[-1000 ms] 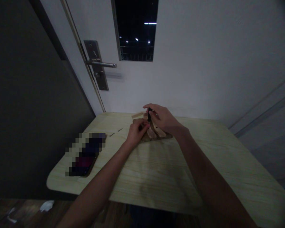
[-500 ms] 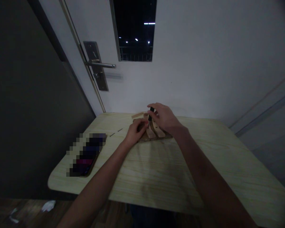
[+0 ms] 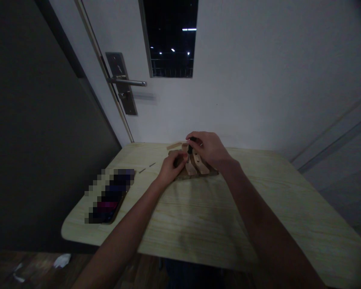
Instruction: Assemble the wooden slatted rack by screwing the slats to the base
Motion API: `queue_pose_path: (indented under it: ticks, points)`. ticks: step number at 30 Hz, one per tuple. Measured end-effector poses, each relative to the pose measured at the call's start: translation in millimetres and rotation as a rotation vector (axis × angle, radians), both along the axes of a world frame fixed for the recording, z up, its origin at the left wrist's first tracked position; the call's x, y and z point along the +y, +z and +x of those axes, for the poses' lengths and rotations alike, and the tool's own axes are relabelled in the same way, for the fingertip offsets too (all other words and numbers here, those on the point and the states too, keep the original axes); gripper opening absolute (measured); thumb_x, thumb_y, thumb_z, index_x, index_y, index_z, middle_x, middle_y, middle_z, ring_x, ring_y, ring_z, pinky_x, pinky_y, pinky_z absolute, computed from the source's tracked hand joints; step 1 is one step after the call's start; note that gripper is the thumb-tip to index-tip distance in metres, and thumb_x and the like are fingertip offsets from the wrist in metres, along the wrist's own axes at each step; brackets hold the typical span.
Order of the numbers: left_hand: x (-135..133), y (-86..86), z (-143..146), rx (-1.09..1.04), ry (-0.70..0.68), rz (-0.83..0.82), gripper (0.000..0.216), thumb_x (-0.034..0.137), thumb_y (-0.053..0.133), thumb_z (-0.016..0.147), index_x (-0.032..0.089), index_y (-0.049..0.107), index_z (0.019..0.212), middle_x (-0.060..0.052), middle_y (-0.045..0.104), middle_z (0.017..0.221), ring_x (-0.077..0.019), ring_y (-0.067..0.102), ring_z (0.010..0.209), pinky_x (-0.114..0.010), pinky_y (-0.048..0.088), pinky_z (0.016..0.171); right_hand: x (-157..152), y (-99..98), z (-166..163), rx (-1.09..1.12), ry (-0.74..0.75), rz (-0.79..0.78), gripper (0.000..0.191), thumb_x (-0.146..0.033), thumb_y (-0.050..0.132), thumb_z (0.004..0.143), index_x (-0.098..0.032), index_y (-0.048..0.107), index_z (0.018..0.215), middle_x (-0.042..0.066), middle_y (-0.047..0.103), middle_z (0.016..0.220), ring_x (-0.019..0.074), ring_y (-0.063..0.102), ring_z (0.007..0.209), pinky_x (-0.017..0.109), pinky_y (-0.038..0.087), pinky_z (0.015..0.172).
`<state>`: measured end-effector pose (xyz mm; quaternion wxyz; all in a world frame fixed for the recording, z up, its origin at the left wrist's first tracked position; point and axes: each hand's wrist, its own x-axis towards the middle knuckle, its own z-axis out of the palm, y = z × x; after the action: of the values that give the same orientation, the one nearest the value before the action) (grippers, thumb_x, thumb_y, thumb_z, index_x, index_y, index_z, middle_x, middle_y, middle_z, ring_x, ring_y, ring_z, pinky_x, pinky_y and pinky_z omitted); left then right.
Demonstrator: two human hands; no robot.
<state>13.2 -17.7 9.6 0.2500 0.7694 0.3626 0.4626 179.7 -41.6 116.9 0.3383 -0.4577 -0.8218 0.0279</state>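
Note:
A small wooden assembly, a dark base with light slats on it, lies at the far side of the pale wooden table. My left hand rests on its left end with the fingers curled and pressed on the wood. Above the slats, my right hand is closed round a small black tool held upright, its tip down at the slats. A loose light wooden piece lies just behind the assembly.
A blurred-out dark flat object lies near the table's left edge. Two small thin dark pins lie between it and the assembly. A white door with a metal handle stands behind the table. Scraps of paper lie on the floor.
My right hand has shifted slightly to the right and turned on the black tool. The left hand stays pressed on the assembly.

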Motion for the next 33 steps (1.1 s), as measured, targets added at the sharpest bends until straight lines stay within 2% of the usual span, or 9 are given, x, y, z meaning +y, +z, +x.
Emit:
queue_pose_path:
  ticks: [5,9,13,18,21,29,33]
  points:
    - [-0.3,-1.8,-0.1,0.018,0.006,0.047,0.021,0.027,0.055,0.083,0.019,0.061,0.102,-0.006,0.065,0.103,-0.0188,0.061,0.097,-0.034,0.047,0.088,-1.5,-0.4,-1.6,-0.001,0.009,0.008,0.032,-0.014,0.044,0.084,-0.012,0.062,0.111,0.013,0.066,0.104,0.0198,0.061,0.092,0.031,0.048,0.077]
    - [-1.1,-0.6,0.7,0.015,0.012,0.106,0.014,0.024,0.055,0.084,0.019,0.063,0.094,-0.005,0.067,0.095,-0.0173,0.06,0.093,-0.032,0.047,0.087,-0.4,-1.7,-0.5,0.017,0.046,0.011,0.032,-0.013,0.043,0.083,-0.016,0.062,0.109,0.009,0.067,0.103,0.0184,0.062,0.089,0.029,0.049,0.074]
    - [-2.1,2.2,1.1,0.003,-0.009,0.127,0.013,0.024,0.055,0.084,0.019,0.064,0.091,-0.005,0.067,0.094,-0.017,0.061,0.092,-0.032,0.047,0.086,0.0,-1.4,1.4,0.046,0.079,0.011,0.027,-0.015,0.045,0.085,-0.02,0.061,0.105,0.005,0.068,0.095,0.0143,0.062,0.077,0.027,0.047,0.071]
    - [-2.2,3.3,1.2,-0.002,-0.029,0.137,0.012,0.024,0.055,0.084,0.019,0.065,0.089,-0.005,0.068,0.095,-0.0173,0.061,0.093,-0.032,0.046,0.087,-0.8,1.2,0.5,0.027,-0.043,0.002,0.012,-0.025,0.057,0.083,-0.018,0.063,0.091,0.002,0.064,0.07,0.0137,0.058,0.064,0.025,0.043,0.063]
    - [-1.9,2.7,1.4,-0.013,-0.031,0.136,0.012,0.023,0.055,0.084,0.019,0.065,0.088,-0.006,0.068,0.096,-0.0175,0.06,0.095,-0.033,0.046,0.088,-2.2,2.5,-1.0,0.006,-0.078,-0.008,0.01,-0.026,0.057,0.084,-0.018,0.062,0.088,0.001,0.061,0.064,0.0129,0.056,0.06,0.024,0.04,0.06]
    - [-0.6,1.7,1.2,-0.015,-0.036,0.126,0.012,0.022,0.056,0.083,0.019,0.066,0.087,-0.006,0.068,0.097,-0.0183,0.061,0.096,-0.035,0.047,0.089,-4.5,2.8,-2.2,-0.059,-0.065,-0.039,0.014,-0.026,0.05,0.088,-0.018,0.06,0.093,0.003,0.064,0.072,0.0135,0.056,0.064,0.025,0.039,0.061]
    - [0.7,0.7,1.2,-0.019,-0.043,0.14,0.011,0.021,0.056,0.083,0.018,0.066,0.086,-0.007,0.068,0.098,-0.0178,0.061,0.096,-0.035,0.047,0.089,-2.9,0.0,-1.7,-0.099,-0.053,-0.014,0.024,-0.022,0.045,0.089,-0.016,0.06,0.107,0.008,0.067,0.089,0.0171,0.06,0.076,0.028,0.043,0.07]
